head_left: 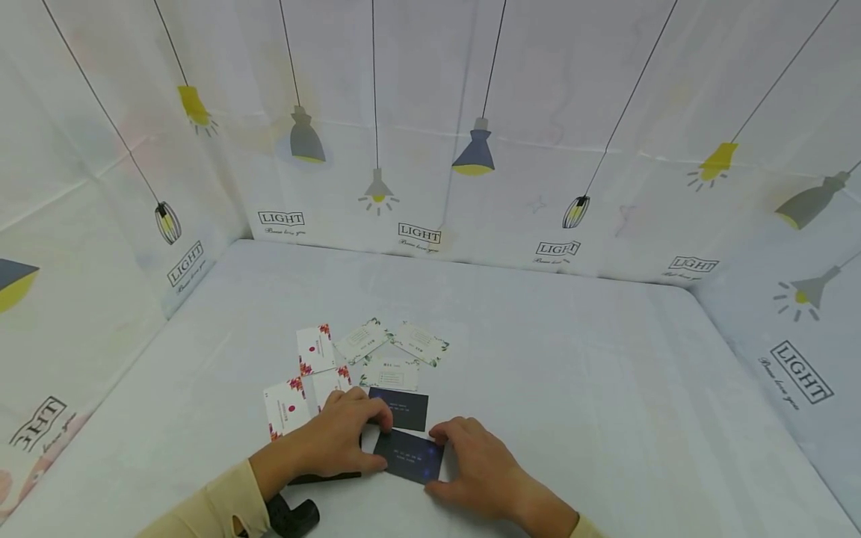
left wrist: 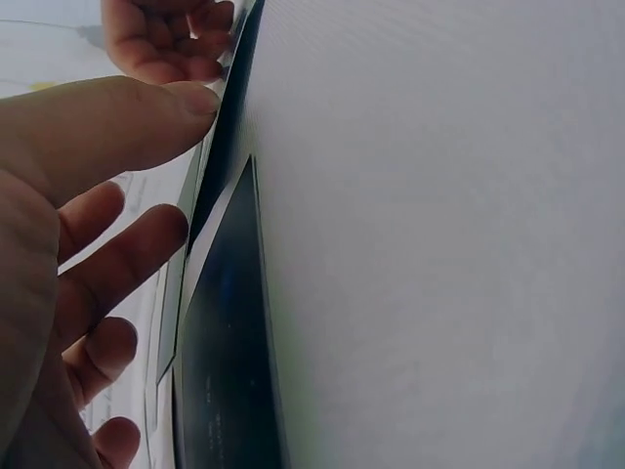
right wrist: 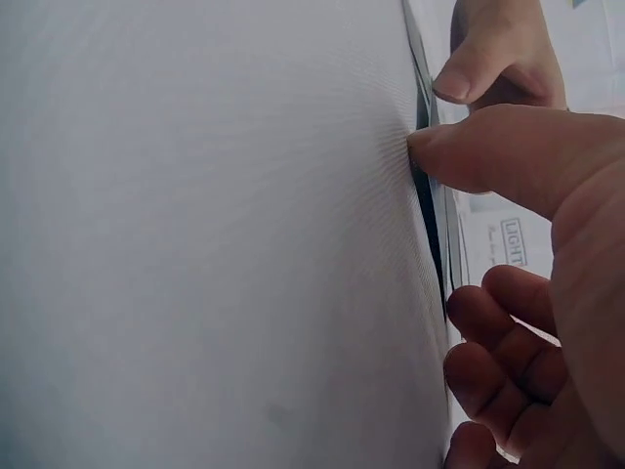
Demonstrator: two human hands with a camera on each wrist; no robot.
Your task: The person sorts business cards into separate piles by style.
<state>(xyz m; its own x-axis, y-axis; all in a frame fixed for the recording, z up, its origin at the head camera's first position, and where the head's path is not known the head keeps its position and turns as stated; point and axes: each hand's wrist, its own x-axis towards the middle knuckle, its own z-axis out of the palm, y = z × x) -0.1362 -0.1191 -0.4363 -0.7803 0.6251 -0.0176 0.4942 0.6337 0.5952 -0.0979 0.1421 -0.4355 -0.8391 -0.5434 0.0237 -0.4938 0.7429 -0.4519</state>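
White cloth walls (head_left: 538, 82) printed with hanging lamps and the word LIGHT surround a white table (head_left: 572, 359) on three visible sides. Across its near edge reach the person's arms, the left sleeve (head_left: 208, 504) pale yellow and showing far more than the right sleeve (head_left: 587, 529).

The left hand (head_left: 346, 433) and the right hand (head_left: 477, 467) face each other across the lower dark card (head_left: 409, 456), which lies on the table between them. Each hand pinches an end of it, thumb at the near corner and index finger at the far one. The remaining fingers of both hands are bent; in the right wrist view those of the right hand curl loosely.

A black rounded object (head_left: 294, 517) sits by the left wrist, partly hidden by the sleeve.

Just beyond the held card, near the left fingertips, lies the upper dark card (head_left: 403, 409). A third dark card (left wrist: 229, 352) is mostly covered by the left hand in the head view. Further off are three green-leafed white cards (head_left: 390, 373), close together, and to their left three red-flowered white cards (head_left: 315, 347), two partly behind the left hand. Smallest is the pale print on the dark cards, too fine to read.
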